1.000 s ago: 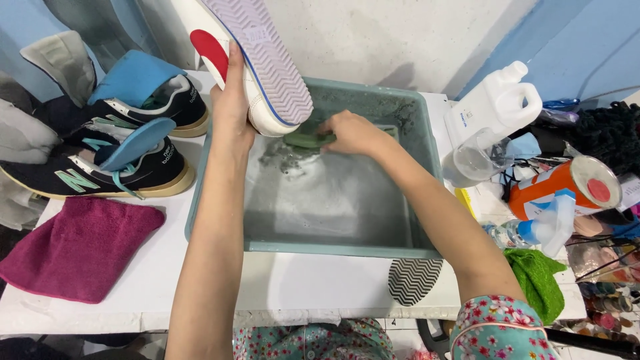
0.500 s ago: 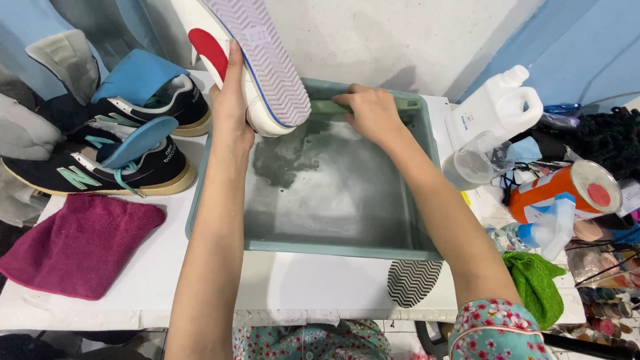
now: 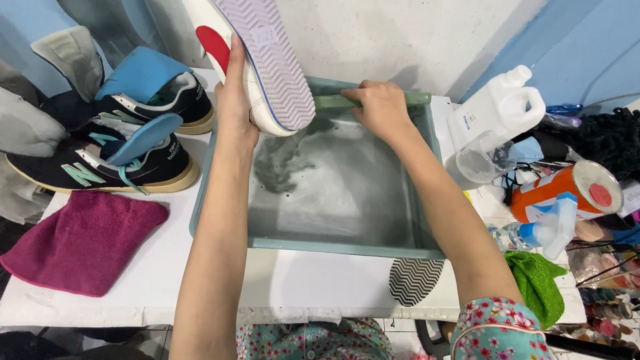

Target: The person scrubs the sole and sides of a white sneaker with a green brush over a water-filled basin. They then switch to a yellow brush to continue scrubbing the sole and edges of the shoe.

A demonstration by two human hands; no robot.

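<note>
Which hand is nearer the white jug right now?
Right. The right hand grips the basin far rim, a short way from the white jug; the left hand holds the shoe across the basin.

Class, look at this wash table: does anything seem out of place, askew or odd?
One thing: a zigzag-patterned insole hangs over the table edge in front of the basin. Also, blue insoles stick out of the black shoes.
</note>
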